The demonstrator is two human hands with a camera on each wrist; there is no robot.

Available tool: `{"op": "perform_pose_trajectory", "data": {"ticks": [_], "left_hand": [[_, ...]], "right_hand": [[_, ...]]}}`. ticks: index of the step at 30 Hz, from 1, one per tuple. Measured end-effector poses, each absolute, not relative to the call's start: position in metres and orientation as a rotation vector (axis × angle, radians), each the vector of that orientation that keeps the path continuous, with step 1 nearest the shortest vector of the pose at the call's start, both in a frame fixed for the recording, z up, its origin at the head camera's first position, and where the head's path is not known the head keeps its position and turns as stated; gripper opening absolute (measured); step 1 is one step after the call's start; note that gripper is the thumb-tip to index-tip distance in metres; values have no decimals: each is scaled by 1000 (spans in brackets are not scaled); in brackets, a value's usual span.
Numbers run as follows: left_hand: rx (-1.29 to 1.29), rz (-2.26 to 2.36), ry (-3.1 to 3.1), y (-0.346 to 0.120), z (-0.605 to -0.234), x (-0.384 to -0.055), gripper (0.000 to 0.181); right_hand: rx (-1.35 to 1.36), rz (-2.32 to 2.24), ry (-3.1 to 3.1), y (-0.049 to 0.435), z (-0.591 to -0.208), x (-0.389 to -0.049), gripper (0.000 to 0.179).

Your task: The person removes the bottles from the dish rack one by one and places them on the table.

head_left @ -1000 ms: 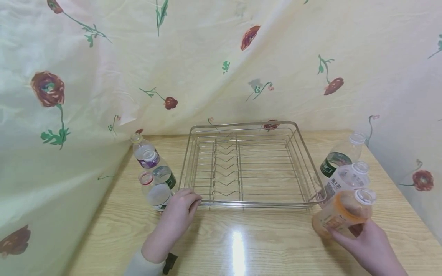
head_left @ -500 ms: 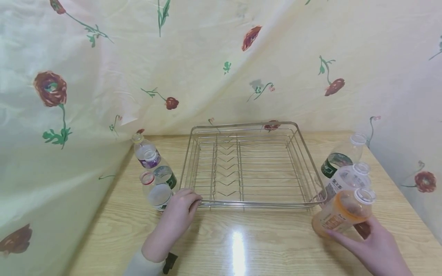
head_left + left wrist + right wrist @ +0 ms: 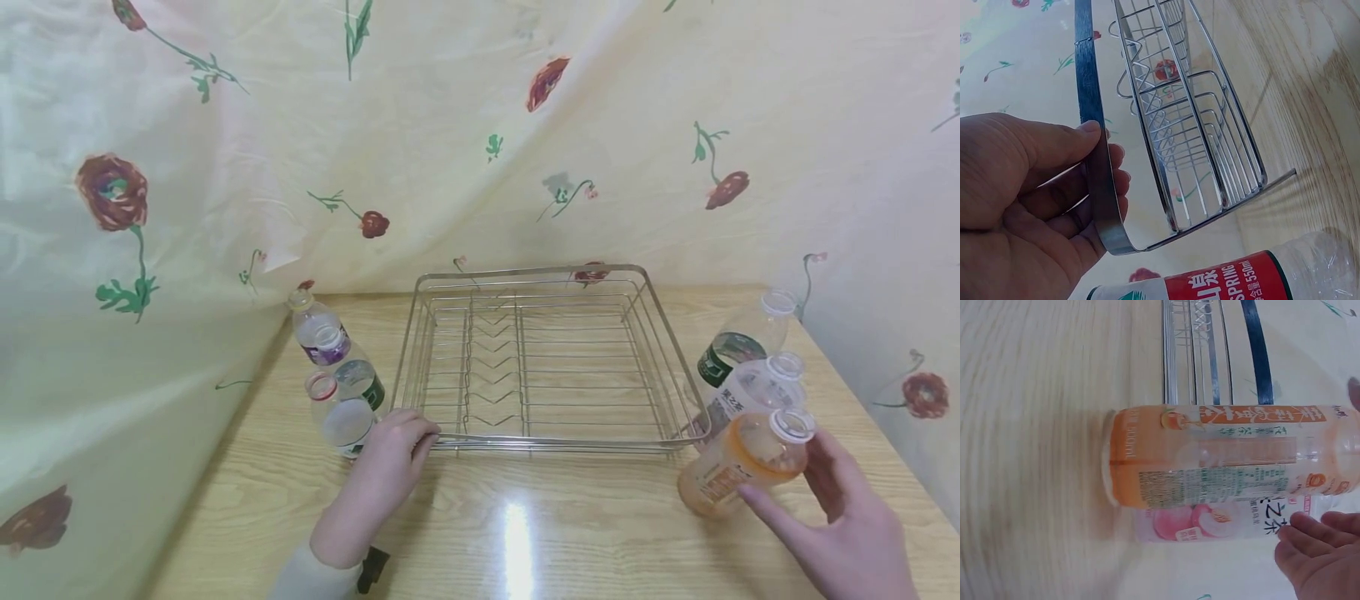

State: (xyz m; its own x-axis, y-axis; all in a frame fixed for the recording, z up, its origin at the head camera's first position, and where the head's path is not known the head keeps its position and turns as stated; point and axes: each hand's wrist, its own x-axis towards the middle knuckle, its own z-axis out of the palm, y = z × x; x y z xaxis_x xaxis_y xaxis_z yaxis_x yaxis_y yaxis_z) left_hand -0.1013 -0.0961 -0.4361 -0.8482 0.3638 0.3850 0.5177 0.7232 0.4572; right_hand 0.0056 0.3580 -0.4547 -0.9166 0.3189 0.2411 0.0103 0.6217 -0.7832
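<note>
My left hand (image 3: 393, 448) holds the front left corner of a metal wire dish rack (image 3: 555, 444). In the left wrist view its thumb and fingers pinch the rack's flat upper rim (image 3: 1100, 181). An empty plastic bottle with an orange label (image 3: 723, 479) stands upright and uncapped by the rack's front right corner. My right hand (image 3: 855, 525) is spread loosely beside that bottle, fingers behind the neck and thumb in front. In the right wrist view, a gap shows between the fingers (image 3: 1316, 540) and the orange-label bottle.
Behind the orange-label bottle stand a peach-pictured tea bottle (image 3: 750, 392) and a green-label bottle (image 3: 723, 354). Left of the rack are a purple-label bottle (image 3: 324, 346), another green-label bottle (image 3: 360, 379) and a red-necked bottle (image 3: 341, 417). Flowered cloth (image 3: 450, 125) hangs round the wooden table (image 3: 600, 517).
My right hand has loosened from the orange-label bottle and moved right, its fingers now higher near the neck. The bottle stays in place. My left hand keeps its grip on the rack.
</note>
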Motion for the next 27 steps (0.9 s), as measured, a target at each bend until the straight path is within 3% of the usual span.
{"op": "perform_pose_trajectory", "data": {"ticks": [27], "left_hand": [[-690,-809,-2668,-96,-437,-102,7]], "right_hand": [[-3,1152,-2202,343,-388,0,97]]}}
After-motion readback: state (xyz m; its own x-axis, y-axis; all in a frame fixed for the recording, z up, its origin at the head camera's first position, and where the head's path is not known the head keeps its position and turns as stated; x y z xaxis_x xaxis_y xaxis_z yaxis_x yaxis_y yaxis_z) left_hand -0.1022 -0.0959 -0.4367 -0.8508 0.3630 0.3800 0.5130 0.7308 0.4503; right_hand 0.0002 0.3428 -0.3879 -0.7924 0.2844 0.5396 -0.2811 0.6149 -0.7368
